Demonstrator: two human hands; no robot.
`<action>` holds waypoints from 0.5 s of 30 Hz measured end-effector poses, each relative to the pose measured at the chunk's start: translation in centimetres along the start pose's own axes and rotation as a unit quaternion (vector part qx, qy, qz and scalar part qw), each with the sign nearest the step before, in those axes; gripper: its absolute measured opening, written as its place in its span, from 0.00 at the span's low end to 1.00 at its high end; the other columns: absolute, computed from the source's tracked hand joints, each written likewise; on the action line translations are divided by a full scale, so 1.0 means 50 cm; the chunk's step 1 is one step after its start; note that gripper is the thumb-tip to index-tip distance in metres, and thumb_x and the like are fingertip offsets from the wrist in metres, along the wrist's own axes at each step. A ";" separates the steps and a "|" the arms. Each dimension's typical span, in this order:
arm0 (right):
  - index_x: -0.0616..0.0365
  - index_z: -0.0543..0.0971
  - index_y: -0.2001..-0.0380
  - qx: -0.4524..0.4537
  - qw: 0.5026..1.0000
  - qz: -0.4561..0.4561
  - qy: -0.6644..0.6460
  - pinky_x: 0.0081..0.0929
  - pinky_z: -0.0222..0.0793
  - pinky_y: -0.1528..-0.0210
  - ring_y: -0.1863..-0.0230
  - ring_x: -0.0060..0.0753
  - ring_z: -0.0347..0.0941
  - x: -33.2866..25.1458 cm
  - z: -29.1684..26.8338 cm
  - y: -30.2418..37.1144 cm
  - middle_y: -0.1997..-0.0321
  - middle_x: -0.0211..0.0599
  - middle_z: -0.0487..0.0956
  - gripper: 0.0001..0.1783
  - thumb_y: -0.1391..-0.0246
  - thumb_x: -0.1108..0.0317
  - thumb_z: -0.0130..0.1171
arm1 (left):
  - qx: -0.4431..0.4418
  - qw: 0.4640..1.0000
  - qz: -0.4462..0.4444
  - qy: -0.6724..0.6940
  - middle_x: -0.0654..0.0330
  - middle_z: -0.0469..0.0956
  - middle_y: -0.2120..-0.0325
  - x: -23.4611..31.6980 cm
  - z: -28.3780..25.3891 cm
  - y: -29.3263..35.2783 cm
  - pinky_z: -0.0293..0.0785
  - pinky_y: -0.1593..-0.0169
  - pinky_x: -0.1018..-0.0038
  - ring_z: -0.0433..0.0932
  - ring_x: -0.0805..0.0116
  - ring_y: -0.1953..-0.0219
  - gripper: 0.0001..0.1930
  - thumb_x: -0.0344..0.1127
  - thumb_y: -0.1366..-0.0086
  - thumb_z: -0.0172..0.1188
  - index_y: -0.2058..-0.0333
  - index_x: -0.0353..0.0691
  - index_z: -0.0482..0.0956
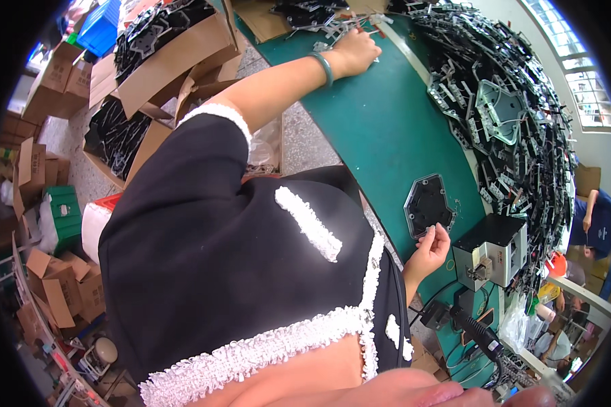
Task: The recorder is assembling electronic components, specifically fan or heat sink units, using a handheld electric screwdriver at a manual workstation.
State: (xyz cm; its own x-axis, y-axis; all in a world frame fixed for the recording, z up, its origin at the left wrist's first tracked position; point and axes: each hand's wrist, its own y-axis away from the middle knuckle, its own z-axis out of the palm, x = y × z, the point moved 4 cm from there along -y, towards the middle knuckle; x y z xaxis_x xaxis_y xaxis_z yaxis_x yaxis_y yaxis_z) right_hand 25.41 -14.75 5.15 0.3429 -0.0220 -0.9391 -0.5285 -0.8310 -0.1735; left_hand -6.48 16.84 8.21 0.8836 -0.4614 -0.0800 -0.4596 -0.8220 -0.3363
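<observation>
My left hand (356, 53) reaches to the far end of the green table, with a bangle on its wrist. Its fingers are curled among small silver metal parts (332, 28); whatever they grip is hidden. A black angular housing (428, 202) with a pale rim lies flat on the table, its inner side facing up. At the housing's near edge is my right hand (431, 251), with thumb and fingertips brought together. Anything in that pinch is too small to make out.
Along the right of the green table (380, 129) runs a high heap of black and silver housings (516, 122). A grey boxy machine (492, 251) stands near my right hand, with cables below it. Cardboard boxes (176, 61) of black parts stand at left. Another person (594, 220) is at far right.
</observation>
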 end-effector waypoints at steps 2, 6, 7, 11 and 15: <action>0.61 0.76 0.58 0.004 1.000 0.000 -0.009 0.10 0.59 0.75 0.74 0.11 0.65 0.004 0.003 -0.002 0.69 0.25 0.74 0.09 0.40 0.70 0.57 | 0.095 0.968 -0.065 0.224 0.56 0.81 0.65 -0.057 -0.016 -0.030 0.74 0.58 0.62 0.80 0.59 0.61 0.16 0.32 0.42 0.53 0.55 0.53 0.80; 0.60 0.76 0.58 0.015 1.000 0.000 -0.010 0.10 0.59 0.75 0.75 0.10 0.65 0.007 0.001 0.002 0.70 0.24 0.74 0.09 0.40 0.69 0.57 | 0.374 0.728 -0.070 0.570 0.57 0.80 0.69 -0.127 -0.315 -0.032 0.74 0.64 0.77 0.77 0.73 0.68 0.12 0.26 0.37 0.59 0.56 0.30 0.78; 0.60 0.76 0.58 0.014 1.000 0.000 -0.010 0.10 0.59 0.75 0.75 0.10 0.65 0.006 0.003 0.000 0.70 0.24 0.74 0.09 0.40 0.69 0.57 | 0.321 0.706 -0.051 0.630 0.57 0.80 0.70 -0.134 -0.321 -0.043 0.74 0.63 0.78 0.76 0.73 0.69 0.12 0.28 0.37 0.60 0.56 0.30 0.78; 0.61 0.77 0.60 0.009 1.000 -0.009 -0.019 0.10 0.59 0.75 0.75 0.11 0.65 0.011 0.001 -0.005 0.71 0.25 0.74 0.07 0.41 0.71 0.58 | 0.352 0.819 0.016 0.452 0.58 0.79 0.67 -0.116 -0.344 -0.052 0.73 0.61 0.79 0.76 0.73 0.67 0.13 0.26 0.37 0.60 0.55 0.30 0.75; 0.60 0.77 0.60 -0.007 1.000 -0.020 -0.019 0.09 0.59 0.76 0.75 0.10 0.64 0.007 0.006 -0.007 0.72 0.24 0.73 0.07 0.40 0.71 0.57 | 0.415 0.735 0.088 0.529 0.58 0.79 0.67 -0.117 -0.400 -0.085 0.75 0.58 0.77 0.77 0.73 0.63 0.12 0.24 0.37 0.59 0.55 0.30 0.75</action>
State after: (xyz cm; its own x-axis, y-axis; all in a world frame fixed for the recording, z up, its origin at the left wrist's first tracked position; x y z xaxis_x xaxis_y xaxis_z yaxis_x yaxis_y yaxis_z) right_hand 25.50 -14.30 4.78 0.3332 0.0325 -0.9423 -0.5044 -0.8382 -0.2073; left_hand -11.47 16.34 28.88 0.0505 -0.8986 0.4359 0.0432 -0.4340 -0.8999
